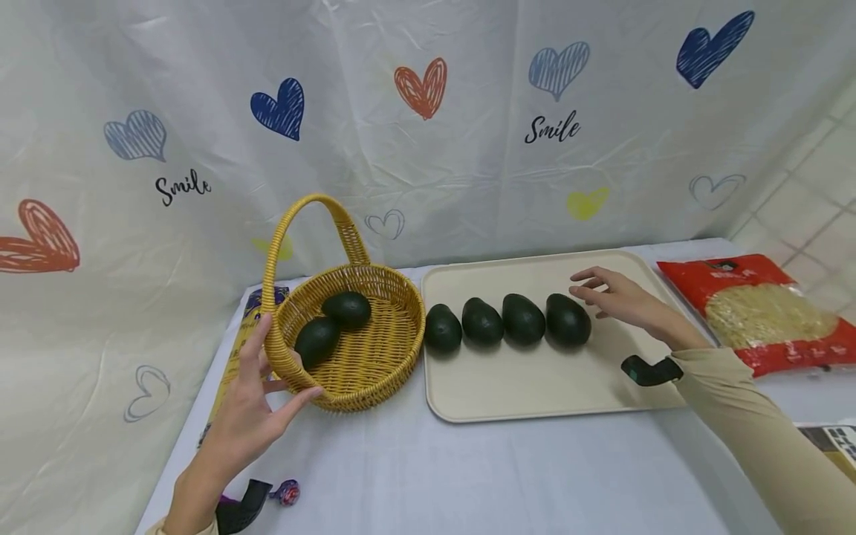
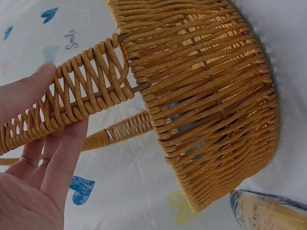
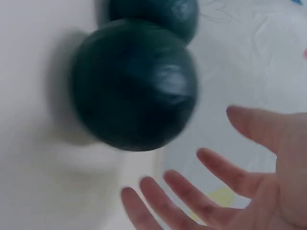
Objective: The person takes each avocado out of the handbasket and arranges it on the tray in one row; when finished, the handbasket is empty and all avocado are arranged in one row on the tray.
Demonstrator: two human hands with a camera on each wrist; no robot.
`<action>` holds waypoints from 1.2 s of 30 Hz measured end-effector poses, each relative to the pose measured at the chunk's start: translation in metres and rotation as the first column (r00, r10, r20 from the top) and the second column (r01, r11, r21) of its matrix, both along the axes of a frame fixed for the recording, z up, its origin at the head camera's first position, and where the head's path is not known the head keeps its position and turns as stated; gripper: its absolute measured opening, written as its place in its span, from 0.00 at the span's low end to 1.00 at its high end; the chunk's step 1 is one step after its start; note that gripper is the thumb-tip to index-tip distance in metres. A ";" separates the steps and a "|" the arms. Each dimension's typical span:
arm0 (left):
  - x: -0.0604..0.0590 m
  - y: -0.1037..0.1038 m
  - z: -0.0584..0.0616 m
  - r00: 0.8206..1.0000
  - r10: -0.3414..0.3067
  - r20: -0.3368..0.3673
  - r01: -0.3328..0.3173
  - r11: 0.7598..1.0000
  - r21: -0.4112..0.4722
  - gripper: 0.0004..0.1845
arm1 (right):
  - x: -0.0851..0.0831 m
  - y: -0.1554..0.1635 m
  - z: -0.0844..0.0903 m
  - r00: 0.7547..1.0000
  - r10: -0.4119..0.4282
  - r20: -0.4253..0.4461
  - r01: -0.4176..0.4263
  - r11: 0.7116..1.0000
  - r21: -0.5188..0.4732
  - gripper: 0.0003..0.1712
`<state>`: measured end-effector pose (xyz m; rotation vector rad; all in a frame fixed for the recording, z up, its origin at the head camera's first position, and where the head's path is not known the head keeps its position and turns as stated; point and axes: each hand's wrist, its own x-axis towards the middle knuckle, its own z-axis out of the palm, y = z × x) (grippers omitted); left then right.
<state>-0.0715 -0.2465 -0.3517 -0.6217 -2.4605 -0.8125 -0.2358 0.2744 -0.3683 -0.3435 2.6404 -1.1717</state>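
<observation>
Hearts and the word "Smile" covered the sheet behind a pale surface (image 1: pixel 468 475); from the head view a wicker basket (image 1: pixel 361 334) stood left with two avocados inside it, and a cream tray (image 1: pixel 535 386) beside it carried four more in a row. The left hand (image 1: pixel 250 409) gripped the basket's rim near the handle foot, thumb and fingers pinching it; the right hand (image 1: pixel 618 297) hung spread just beside the rightmost avocado (image 1: pixel 568 319), not touching it. I judged the step to be a reach for that fruit; the next move would call for closing round it and carrying it across to the basket.

From the left wrist, fingers (image 2: pixel 62 158) lay against the woven handle (image 2: pixel 72 105); a packet corner showed below, which the basket partly hid from above.

From the right wrist, the avocado (image 3: pixel 134 84) filled the frame, blurred; the fingertips (image 3: pixel 211 160) stood apart, holding nothing.
</observation>
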 end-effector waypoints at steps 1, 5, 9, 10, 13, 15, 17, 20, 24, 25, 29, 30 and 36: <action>0.000 0.000 0.000 1.000 -0.005 -0.005 0.005 1.000 -0.002 0.71 | 0.000 -0.004 0.005 0.999 -0.005 -0.039 0.005 1.000 0.011 0.32; -0.001 0.001 -0.001 1.000 -0.006 -0.023 0.006 1.000 0.003 0.73 | -0.001 -0.033 0.031 0.976 0.014 -0.219 -0.006 0.999 0.036 0.28; -0.003 -0.001 -0.003 1.000 0.006 -0.027 -0.006 1.000 0.013 0.74 | -0.009 -0.090 0.054 0.922 0.118 -0.368 -0.128 0.992 -0.002 0.21; -0.004 -0.001 -0.003 1.000 0.005 -0.026 -0.005 1.000 0.017 0.73 | -0.011 -0.108 0.058 0.909 0.156 -0.387 -0.172 0.985 -0.009 0.19; -0.004 -0.002 -0.005 1.000 0.010 -0.018 -0.010 1.000 0.020 0.74 | -0.016 -0.165 0.070 0.866 0.313 -0.389 -0.332 0.943 0.020 0.16; -0.004 -0.002 -0.005 1.000 0.020 -0.008 -0.020 1.000 0.016 0.75 | -0.018 -0.202 0.075 0.823 0.434 -0.367 -0.443 0.894 0.065 0.15; -0.003 -0.001 -0.005 1.000 0.022 -0.001 -0.022 1.000 0.013 0.74 | -0.021 -0.235 0.076 0.762 0.550 -0.340 -0.540 0.831 0.135 0.16; -0.002 0.000 -0.004 1.000 0.023 0.007 -0.023 1.000 0.009 0.73 | -0.025 -0.276 0.072 0.679 0.684 -0.267 -0.643 0.729 0.234 0.18; -0.001 0.002 -0.004 1.000 0.005 0.005 -0.006 1.000 0.014 0.71 | -0.033 -0.311 0.062 0.627 0.766 -0.141 -0.702 0.634 0.323 0.25; -0.001 0.003 -0.004 1.000 0.004 0.003 -0.004 1.000 0.014 0.71 | -0.036 -0.317 0.059 0.626 0.772 -0.111 -0.707 0.622 0.336 0.27; -0.001 0.002 -0.004 1.000 0.004 -0.007 -0.004 1.000 0.013 0.70 | -0.048 -0.339 0.049 0.633 0.774 -0.010 -0.712 0.587 0.386 0.33; -0.001 0.002 -0.003 1.000 0.008 -0.010 -0.008 1.000 0.013 0.70 | -0.050 -0.343 0.047 0.631 0.776 0.014 -0.715 0.574 0.400 0.34; -0.003 -0.001 -0.004 1.000 0.010 -0.013 -0.010 1.000 0.011 0.69 | -0.056 -0.360 0.039 0.621 0.777 0.104 -0.709 0.500 0.497 0.36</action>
